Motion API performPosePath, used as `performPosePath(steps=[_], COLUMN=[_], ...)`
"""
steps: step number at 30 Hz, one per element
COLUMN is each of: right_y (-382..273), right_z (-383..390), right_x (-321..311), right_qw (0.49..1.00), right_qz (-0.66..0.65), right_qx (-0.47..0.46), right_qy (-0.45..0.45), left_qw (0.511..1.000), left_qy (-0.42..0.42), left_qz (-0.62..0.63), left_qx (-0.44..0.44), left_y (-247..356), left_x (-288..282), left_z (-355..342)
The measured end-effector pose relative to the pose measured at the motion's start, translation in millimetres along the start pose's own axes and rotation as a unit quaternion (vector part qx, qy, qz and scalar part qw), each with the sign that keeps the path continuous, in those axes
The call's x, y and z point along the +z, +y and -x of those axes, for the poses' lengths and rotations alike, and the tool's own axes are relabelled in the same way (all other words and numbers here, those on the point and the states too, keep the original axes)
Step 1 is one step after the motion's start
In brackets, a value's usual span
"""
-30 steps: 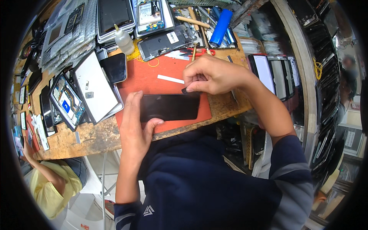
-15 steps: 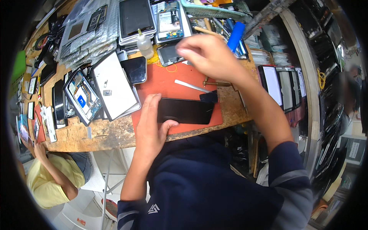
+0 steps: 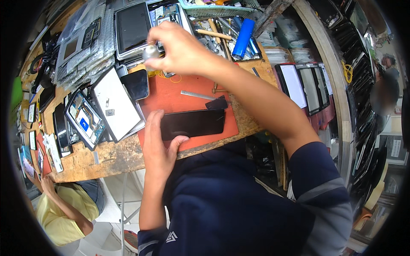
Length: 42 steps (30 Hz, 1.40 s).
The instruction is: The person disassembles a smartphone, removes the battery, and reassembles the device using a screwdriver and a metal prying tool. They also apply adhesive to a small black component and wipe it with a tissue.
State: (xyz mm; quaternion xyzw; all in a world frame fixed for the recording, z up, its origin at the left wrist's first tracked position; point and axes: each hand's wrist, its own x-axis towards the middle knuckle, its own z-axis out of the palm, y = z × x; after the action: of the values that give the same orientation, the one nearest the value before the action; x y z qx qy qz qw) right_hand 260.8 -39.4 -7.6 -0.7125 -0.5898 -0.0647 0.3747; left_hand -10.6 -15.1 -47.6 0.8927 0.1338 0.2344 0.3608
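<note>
A black smartphone (image 3: 194, 123) lies on an orange-red mat (image 3: 171, 94) close to the table's front edge. My left hand (image 3: 159, 143) grips its left end, with the thumb along the near edge and the fingers at the far corner. Beyond the mat, my right hand (image 3: 179, 49) has its fingers and thumb around a small translucent plastic squeeze bottle (image 3: 150, 52); the hand partly hides it. A thin metal strip (image 3: 197, 94) and a small dark flat piece (image 3: 217, 103) lie just past the phone.
Opened tablets (image 3: 85, 119) and a white panel (image 3: 115, 102) are stacked at the left. Bubble-wrapped parts (image 3: 81, 47) pile up behind them. A blue cylinder (image 3: 243, 38) lies among tools at the back. Another person in a yellow shirt (image 3: 64, 213) sits at lower left.
My right hand has swung left to the squeeze bottle and closed around it. My left hand stays on the phone. The whole view has shifted slightly.
</note>
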Motion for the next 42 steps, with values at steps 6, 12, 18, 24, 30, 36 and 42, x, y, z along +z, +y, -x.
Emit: performPosePath(steps=[6,12,18,24,30,36,42], right_y=[-6,-4,-9,-23,-32,-21,28], right_z=[66,92,67,31,23,33,78], right_x=[-53,-53,-77,-41,-29,-35,-96], right_qw=[0.981,0.995,0.957,0.885,0.854,0.838,0.818], right_qz=[-0.143,-0.033,-0.079,-0.082,-0.094,-0.156,-0.467], right_qx=[0.131,0.093,0.158,0.058,0.010,0.042,0.310], right_qy=[0.013,-0.029,-0.230,-0.455,-0.512,-0.521,-0.134], left_qw=[1.000,1.000,1.000,1.000,0.998,0.996,0.998], left_qy=[0.006,-0.007,0.000,0.005,0.036,0.061,0.049], left_qz=[-0.006,-0.010,-0.011,-0.015,-0.023,0.002,-0.015], left_qx=[-0.003,-0.002,0.004,0.021,0.050,0.068,0.041], left_y=[1,1,-1,-2,-6,-15,-10], left_x=[-1,-3,-1,-1,2,4,4], left_z=[0,0,1,1,8,14,13])
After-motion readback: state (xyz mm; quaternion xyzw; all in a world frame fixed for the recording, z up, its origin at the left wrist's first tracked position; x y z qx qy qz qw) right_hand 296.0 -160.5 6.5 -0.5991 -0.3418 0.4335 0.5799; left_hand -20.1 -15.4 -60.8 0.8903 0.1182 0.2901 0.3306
